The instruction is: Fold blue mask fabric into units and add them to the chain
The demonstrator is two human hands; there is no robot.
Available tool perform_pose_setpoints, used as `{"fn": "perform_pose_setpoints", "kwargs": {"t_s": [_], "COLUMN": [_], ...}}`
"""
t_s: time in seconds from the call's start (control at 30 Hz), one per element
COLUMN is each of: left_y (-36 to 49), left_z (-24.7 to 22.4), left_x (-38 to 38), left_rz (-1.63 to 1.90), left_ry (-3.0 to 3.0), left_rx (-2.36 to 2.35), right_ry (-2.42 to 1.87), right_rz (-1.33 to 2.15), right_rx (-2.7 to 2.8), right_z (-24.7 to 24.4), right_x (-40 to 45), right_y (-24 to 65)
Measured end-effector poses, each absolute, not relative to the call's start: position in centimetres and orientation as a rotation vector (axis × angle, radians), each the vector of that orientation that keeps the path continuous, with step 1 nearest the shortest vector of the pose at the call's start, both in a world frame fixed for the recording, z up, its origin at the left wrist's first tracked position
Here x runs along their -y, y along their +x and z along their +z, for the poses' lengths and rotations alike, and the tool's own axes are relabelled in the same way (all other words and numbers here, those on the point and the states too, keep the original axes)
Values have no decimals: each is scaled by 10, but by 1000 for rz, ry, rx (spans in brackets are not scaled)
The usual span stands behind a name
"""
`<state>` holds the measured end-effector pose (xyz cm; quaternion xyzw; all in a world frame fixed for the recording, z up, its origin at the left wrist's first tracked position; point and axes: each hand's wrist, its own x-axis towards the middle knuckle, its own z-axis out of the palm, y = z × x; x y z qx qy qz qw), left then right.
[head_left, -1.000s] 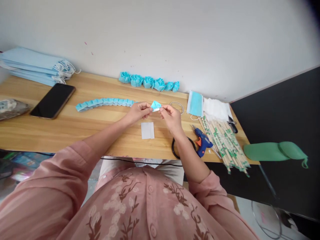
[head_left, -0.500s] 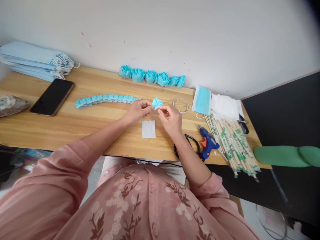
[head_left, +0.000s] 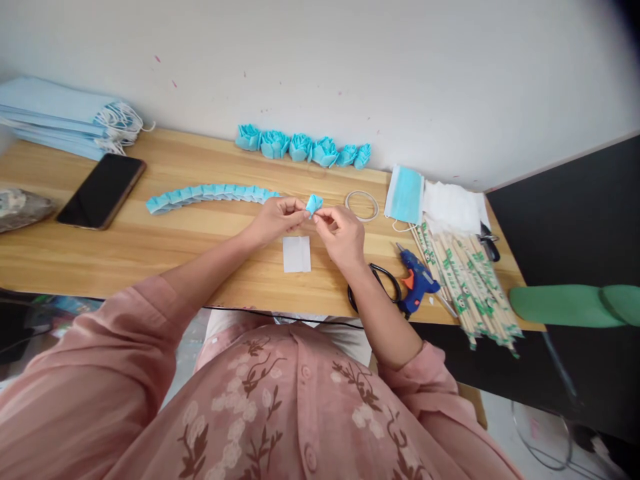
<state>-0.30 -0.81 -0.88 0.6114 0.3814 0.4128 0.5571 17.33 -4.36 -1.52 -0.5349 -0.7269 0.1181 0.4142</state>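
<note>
Between my two hands is a small folded blue piece point(head_left: 314, 204), pinched at its lower edges. The fingertips of my left hand point(head_left: 281, 219) close on its left side, and those of my right hand point(head_left: 340, 233) close on its right side. Just below them a pale square sheet point(head_left: 297, 254) lies flat on the wooden table point(head_left: 200, 257). A curved row of overlapping folded blue pieces point(head_left: 210, 193) reaches from the left up to my left hand. Several blue flowers point(head_left: 301, 147) stand in a line by the wall.
Right of my hands are a tape ring point(head_left: 361, 206), a blue glue gun point(head_left: 417, 281), a face mask point(head_left: 405, 194), white sheets point(head_left: 453, 208), wrapped chopsticks point(head_left: 470, 287) and a green bottle point(head_left: 555, 305). At left lie a phone point(head_left: 101, 191) and stacked masks point(head_left: 55, 113).
The blue piece between my fingers has gone from a wider, flatter shape to a narrower, folded one. My hands have drawn slightly closer together, and the view has shifted a little.
</note>
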Motion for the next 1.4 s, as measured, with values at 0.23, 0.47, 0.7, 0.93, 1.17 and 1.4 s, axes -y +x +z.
{"fn": "perform_pose_setpoints", "kwargs": {"t_s": [0.23,0.47,0.7,0.93,1.17,1.4], "left_y": [-4,-4,-3,-3,-3,-3], "left_z": [-9,-12,-10,-10,-9,-6], "left_x": [7,7,8,8,8,9], "left_rz": [965,975,971,976,975,966], "left_ry": [1442,1454,1424,1420,1410,1399], "left_rx": [-922,-909,-918,-923,-923,-914], "right_ry": [-1336,-1332,-1311,-1319,-1315,-1331], "right_rz": [328,319,336,355,343,349], "right_rx": [1815,1820,1823,1833,1859,1850], "right_z": [-15,-15,-15,-15,-16,-15], "right_x": [44,43,45,44,43,44], "right_y": [174,174,174,175,176,175]}}
